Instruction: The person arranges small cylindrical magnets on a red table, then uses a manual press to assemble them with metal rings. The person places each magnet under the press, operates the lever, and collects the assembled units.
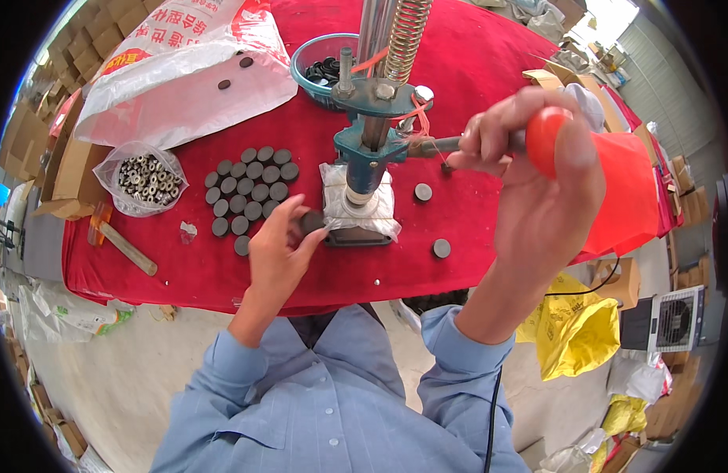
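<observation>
A green hand press (369, 154) with a tall spring (408, 39) stands before me on the red-covered table. Its ram comes down onto a pad wrapped in white cloth (379, 213) over a dark base. My right hand (545, 173) is closed around the press lever (439, 147), next to its red ball knob (547, 140). Just left of the pad, my left hand (275, 256) pinches a black disc (311, 222) between thumb and fingers. Beyond that hand many dark grey discs (253, 188) lie grouped on the cloth. Two single discs (423, 192) lie right of the press.
A clear bag of small metal rings (149, 181) sits at the left, near a wooden-handled tool (127, 247). Behind are a white sack (182, 87) and a blue-green bowl (320, 59) of black pieces. A red bag (628, 193) stands at the right, with a yellow bag (573, 327) below.
</observation>
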The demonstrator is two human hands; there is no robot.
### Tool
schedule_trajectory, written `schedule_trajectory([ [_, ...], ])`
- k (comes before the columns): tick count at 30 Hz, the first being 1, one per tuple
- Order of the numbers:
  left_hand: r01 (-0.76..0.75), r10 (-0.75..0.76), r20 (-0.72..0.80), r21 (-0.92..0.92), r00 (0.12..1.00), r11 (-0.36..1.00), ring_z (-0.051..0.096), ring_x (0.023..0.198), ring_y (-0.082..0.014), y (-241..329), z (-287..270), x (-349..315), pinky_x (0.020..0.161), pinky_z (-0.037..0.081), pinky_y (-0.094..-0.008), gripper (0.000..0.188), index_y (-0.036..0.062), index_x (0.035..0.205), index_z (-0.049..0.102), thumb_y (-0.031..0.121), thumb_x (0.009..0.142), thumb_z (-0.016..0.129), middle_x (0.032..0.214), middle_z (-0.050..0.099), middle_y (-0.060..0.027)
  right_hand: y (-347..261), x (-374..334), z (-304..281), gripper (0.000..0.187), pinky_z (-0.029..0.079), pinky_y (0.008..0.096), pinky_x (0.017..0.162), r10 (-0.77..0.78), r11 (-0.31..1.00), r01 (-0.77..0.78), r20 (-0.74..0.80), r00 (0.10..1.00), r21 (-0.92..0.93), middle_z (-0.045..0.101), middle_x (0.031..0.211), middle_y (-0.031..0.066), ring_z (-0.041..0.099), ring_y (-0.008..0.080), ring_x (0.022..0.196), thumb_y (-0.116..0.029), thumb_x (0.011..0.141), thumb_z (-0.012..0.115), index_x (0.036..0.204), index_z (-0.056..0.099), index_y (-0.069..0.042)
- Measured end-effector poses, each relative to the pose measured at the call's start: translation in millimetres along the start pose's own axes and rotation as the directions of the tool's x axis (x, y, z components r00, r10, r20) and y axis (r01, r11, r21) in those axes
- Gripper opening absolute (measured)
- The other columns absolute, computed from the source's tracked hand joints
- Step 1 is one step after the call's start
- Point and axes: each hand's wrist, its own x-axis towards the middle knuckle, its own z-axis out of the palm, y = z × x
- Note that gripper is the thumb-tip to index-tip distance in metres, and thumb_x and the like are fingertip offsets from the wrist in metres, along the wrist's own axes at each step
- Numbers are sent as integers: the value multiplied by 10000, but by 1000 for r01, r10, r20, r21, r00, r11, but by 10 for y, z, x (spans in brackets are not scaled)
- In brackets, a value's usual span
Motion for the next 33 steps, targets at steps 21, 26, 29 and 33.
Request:
schedule_trajectory([
  [21, -229, 195, 120, 451, 973, 863, 644, 1064, -312, -274, -171, -137, 893, 551, -420, 429, 43, 1282, 740, 30, 862, 826, 1179, 705, -126, 815, -1502, 114, 550, 587, 519, 858, -290, 952, 304, -202, 935, 41, 627, 891, 122, 631, 371, 1051, -617, 1000, 634, 945, 606, -70],
  [26, -172, 155, 81, 286, 985, 943, 667, 967, -296, -441, -190, -164, 809, 562, -405, 512, 51, 1325, 722, 44, 832, 859, 1125, 719, -131, 635, -1156, -23, 581, 583, 477, 827, -356, 934, 357, -22, 934, 27, 643, 855, 133, 646, 355, 951, -629, 1006, 626, 964, 623, -50],
  [29, -74, 70, 32, 164, 997, 984, 687, 893, -269, -226, -97, -22, 783, 574, -386, 591, 48, 1360, 684, 67, 808, 894, 1071, 740, -119, 455, -839, -14, 616, 566, 432, 778, -329, 943, 329, -18, 944, 46, 644, 840, 125, 650, 307, 860, -624, 995, 645, 987, 638, -8],
  [33, -95, 92, 50, 64, 995, 993, 709, 858, -222, -46, 192, 227, 757, 575, -358, 671, 35, 1395, 630, 103, 795, 924, 1050, 768, -103, 172, -274, 17, 587, 549, 362, 698, -183, 983, 184, -41, 982, 11, 625, 796, 108, 637, 233, 747, -562, 1013, 611, 996, 642, 23],
])
